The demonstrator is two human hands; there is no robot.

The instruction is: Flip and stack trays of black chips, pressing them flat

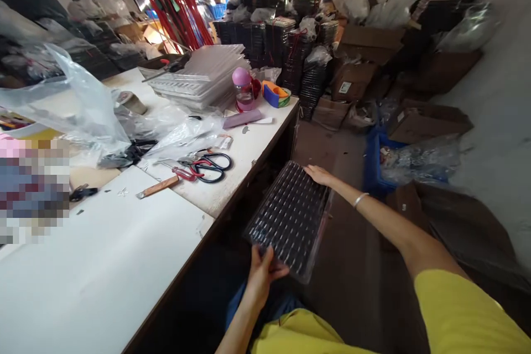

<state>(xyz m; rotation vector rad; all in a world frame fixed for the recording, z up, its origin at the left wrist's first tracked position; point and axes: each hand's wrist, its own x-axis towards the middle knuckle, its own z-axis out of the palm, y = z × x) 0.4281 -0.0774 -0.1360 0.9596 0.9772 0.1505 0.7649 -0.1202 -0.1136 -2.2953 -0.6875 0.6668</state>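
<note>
A clear plastic tray (286,215) with rows of small dark compartments is held tilted over the floor, beside the workbench edge. My left hand (263,268) grips its near edge, thumb and fingers closed around the rim. At the far right corner, my right hand (318,175) holds the same tray, its fingers lying along the edge and partly hidden. What fills the compartments is too small to make out.
On the white workbench (124,265) lie scissors (211,167), a wooden-handled tool (160,186), plastic bags (182,133), a pink bottle (244,91), a tape dispenser (274,94) and stacked clear trays (199,74). A blue crate (373,163) and cardboard boxes (427,120) stand on the right. Dark stacks (313,86) are behind.
</note>
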